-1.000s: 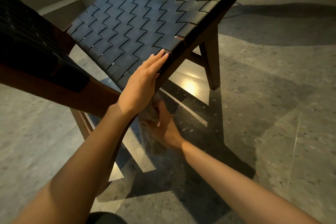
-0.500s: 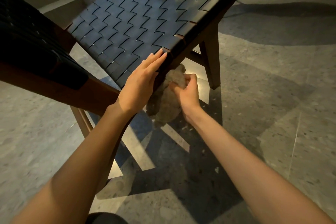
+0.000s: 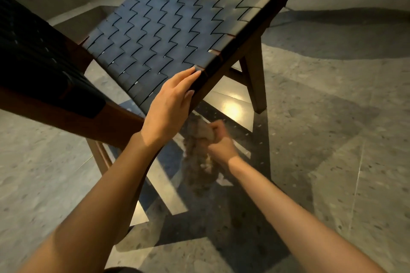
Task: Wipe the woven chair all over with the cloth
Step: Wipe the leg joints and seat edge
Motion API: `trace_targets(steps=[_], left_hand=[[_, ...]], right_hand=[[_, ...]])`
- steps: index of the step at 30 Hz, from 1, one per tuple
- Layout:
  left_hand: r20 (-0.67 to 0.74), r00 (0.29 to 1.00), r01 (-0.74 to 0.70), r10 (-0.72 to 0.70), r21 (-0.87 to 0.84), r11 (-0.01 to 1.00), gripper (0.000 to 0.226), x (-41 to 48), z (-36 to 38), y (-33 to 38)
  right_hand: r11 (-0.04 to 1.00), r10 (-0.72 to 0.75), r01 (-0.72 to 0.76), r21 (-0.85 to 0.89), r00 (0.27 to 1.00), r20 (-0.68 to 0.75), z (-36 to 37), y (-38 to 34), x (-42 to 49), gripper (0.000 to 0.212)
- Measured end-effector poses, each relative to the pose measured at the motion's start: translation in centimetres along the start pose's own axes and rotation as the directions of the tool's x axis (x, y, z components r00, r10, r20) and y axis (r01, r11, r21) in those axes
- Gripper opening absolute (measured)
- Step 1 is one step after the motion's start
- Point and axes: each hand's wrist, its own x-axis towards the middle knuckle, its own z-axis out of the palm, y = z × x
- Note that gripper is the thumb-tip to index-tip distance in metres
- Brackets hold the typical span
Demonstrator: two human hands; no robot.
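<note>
My right hand point(image 3: 218, 142) is clenched round the cloth point(image 3: 196, 168), just below the centre of the frame. The fingers bunch its top into a wad, and the rest hangs loose toward the floor point(image 3: 332, 150). That patch is blurred, so I cannot tell whether the cloth touches the chair point(image 3: 155, 35) at all. It sits low, under and just beside the near side rail point(image 3: 230, 60).

My left hand point(image 3: 169, 104) lies above it, fingers straight and together, flat on the woven edge where it meets the rail. It seems to steady the chair rather than grip it.

On progress, I judge the job midway at best. With the cloth down by the rail, the step in hand looks like the side or underside of the frame. The webbing across the upper middle shows no streak or damp to say it is done. The dark back point(image 3: 33, 57) at the left edge and the leg point(image 3: 255, 86) right of centre give no sign either. I would count all three as left to do, or at least to check.
</note>
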Motion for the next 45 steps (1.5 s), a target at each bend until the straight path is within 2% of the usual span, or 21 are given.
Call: trace_targets(steps=[2, 4, 7, 9, 10, 13, 15, 18, 21, 22, 26, 30, 35, 38, 42, 45], left_hand=[[-0.004, 1.000, 0.023, -0.023, 0.028, 0.999, 0.045, 1.0, 0.7, 0.2], [0.008, 1.000, 0.015, -0.015, 0.067, 0.998, 0.048, 2.6, 1.3, 1.2], [-0.006, 1.000, -0.003, 0.004, 0.109, 0.994, 0.051, 5.3, 2.3, 2.3], [0.002, 1.000, -0.008, 0.008, 0.149, 0.989, 0.051, 7.1, 2.9, 2.6], [0.007, 1.000, -0.013, 0.012, 0.179, 0.984, 0.051, 8.1, 3.0, 2.5], [0.040, 0.999, -0.014, 0.006, 0.207, 0.978, 0.053, 10.1, 3.4, 1.5], [0.082, 0.996, 0.011, -0.022, 0.124, 0.992, 0.054, 10.6, 3.6, 0.9], [0.099, 0.995, 0.015, -0.021, 0.057, 0.998, 0.055, 10.7, 3.9, 0.6], [0.078, 0.997, 0.016, -0.019, 0.045, 0.999, 0.054, 10.6, 4.1, 0.6], [0.074, 0.997, 0.019, -0.023, 0.045, 0.999, 0.054, 10.6, 4.1, 0.6], [0.080, 0.996, 0.028, -0.032, 0.051, 0.998, 0.054, 10.7, 4.2, 0.6], [0.087, 0.995, 0.044, -0.049, 0.059, 0.997, 0.054, 10.6, 4.4, 0.8], [0.080, 0.995, 0.054, -0.059, 0.074, 0.996, 0.054, 10.7, 4.5, 0.9], [0.092, 0.994, 0.052, -0.059, 0.075, 0.996, 0.054, 10.6, 4.5, 1.0], [0.092, 0.994, 0.048, -0.055, 0.078, 0.996, 0.054, 10.8, 4.3, 0.8], [0.089, 0.995, 0.044, -0.052, 0.093, 0.995, 0.054, 10.7, 4.5, 0.9]], right_hand=[[0.998, -0.061, 0.061, -0.005, 0.979, -0.192, -3.9, -1.1, 0.9, 0.037], [0.970, -0.243, 0.219, -0.109, 0.914, -0.325, -7.3, -2.9, 1.6, 0.043], [0.863, -0.505, 0.458, -0.214, 0.777, -0.375, -10.5, -6.3, 3.4, 0.041], [0.802, -0.597, 0.542, -0.249, 0.713, -0.369, -11.7, -8.4, 5.2, 0.037], [0.794, -0.607, 0.556, -0.246, 0.705, -0.367, -12.1, -9.3, 6.3, 0.035], [0.824, -0.565, 0.530, -0.202, 0.736, -0.374, -12.6, -10.8, 9.7, 0.030], [0.857, -0.516, 0.456, -0.241, 0.772, -0.370, -12.8, -10.5, 11.9, 0.037], [0.864, -0.469, 0.383, -0.326, 0.847, -0.249, -12.6, -9.1, 13.7, 0.061], [0.759, -0.498, 0.361, -0.542, 0.858, -0.126, -12.5, -7.6, 14.5, 0.103], [0.734, -0.511, 0.365, -0.573, 0.852, -0.111, -12.5, -7.4, 14.5, 0.111], [0.769, -0.533, 0.389, -0.507, 0.829, -0.172, -12.6, -6.6, 15.1, 0.102], [0.750, -0.574, 0.362, -0.553, 0.772, -0.273, -11.7, -6.0, 15.8, 0.092], [0.787, -0.548, 0.344, -0.512, 0.772, -0.323, -12.5, -3.9, 17.9, 0.096], [0.831, -0.439, 0.253, -0.496, 0.845, -0.305, -14.0, -0.6, 19.1, 0.089], [0.921, -0.109, -0.025, -0.388, 0.942, -0.319, -15.6, 3.9, 19.7, 0.093], [0.835, 0.025, -0.168, -0.524, 0.963, -0.269, -17.0, 6.6, 20.3, 0.097]])
